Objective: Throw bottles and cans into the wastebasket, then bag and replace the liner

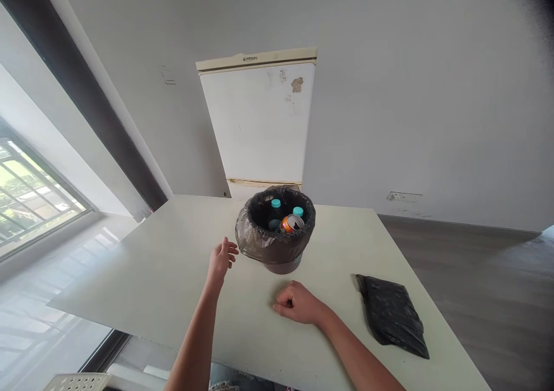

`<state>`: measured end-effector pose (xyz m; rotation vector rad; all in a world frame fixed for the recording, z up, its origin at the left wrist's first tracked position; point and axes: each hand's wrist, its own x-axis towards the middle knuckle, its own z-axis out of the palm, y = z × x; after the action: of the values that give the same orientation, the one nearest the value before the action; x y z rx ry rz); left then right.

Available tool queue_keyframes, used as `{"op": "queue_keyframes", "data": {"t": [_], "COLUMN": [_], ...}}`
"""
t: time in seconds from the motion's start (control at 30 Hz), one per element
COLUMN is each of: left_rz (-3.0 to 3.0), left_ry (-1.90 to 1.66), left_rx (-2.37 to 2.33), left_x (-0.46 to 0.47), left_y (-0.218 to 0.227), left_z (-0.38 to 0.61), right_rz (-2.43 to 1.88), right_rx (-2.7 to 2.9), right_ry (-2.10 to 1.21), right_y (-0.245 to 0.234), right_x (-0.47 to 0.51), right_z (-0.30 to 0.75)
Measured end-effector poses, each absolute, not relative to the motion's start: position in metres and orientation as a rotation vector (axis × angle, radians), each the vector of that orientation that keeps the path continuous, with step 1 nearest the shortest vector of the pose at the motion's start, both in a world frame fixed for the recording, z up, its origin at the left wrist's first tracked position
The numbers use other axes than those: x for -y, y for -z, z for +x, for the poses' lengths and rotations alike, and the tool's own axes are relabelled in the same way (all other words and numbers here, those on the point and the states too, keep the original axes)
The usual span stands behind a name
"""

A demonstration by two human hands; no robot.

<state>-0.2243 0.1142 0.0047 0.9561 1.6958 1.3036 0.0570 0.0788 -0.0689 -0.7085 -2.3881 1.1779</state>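
Note:
A small bin (274, 246) lined with a dark plastic bag stands on the white table (173, 264). Inside it lie two bottles with teal caps (276, 204) and an orange drink can (292, 223). My left hand (220, 260) hovers just left of the bin with fingers apart, holding nothing, close to the bag's folded edge. My right hand (298, 302) rests on the table in front of the bin, fingers curled in a loose fist, nothing visible in it.
A folded black plastic bag (392, 316) lies on the table to the right. A white fridge (259, 122) stands against the wall behind the table. A window (30, 200) is at left, and a white perforated basket (78, 382) at the bottom edge.

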Motion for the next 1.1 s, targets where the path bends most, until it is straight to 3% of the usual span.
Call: {"op": "queue_keyframes", "data": {"t": [0.3, 0.67, 0.8, 0.9, 1.0, 1.1], "left_rz": [0.713, 1.021, 1.144, 1.185, 1.261, 1.351], "left_ry": [-1.320, -1.390, -1.405, -1.453, -1.436, -1.426], "left_rx": [-1.270, -1.443, -1.492, -1.518, -1.544, -1.601], "left_x": [-0.117, -0.143, -0.141, -0.138, -0.138, -0.141], "left_y": [-0.031, -0.054, -0.062, -0.070, -0.082, -0.093], "left_z": [-0.214, -0.210, -0.207, -0.210, -0.220, -0.230], "right_rz": [-0.671, -0.661, -0.642, -0.662, -0.720, -0.849], "right_rx": [2.299, 2.068, 1.558, 1.219, 0.634, 0.293], "right_ry": [-1.278, -1.424, -1.538, -1.429, -1.249, -1.331], "right_y": [0.060, 0.056, 0.060, 0.054, 0.034, 0.009], "right_x": [-0.077, -0.076, -0.076, -0.081, -0.098, -0.123], "right_z": [0.061, 0.069, 0.075, 0.083, 0.097, 0.112]}}
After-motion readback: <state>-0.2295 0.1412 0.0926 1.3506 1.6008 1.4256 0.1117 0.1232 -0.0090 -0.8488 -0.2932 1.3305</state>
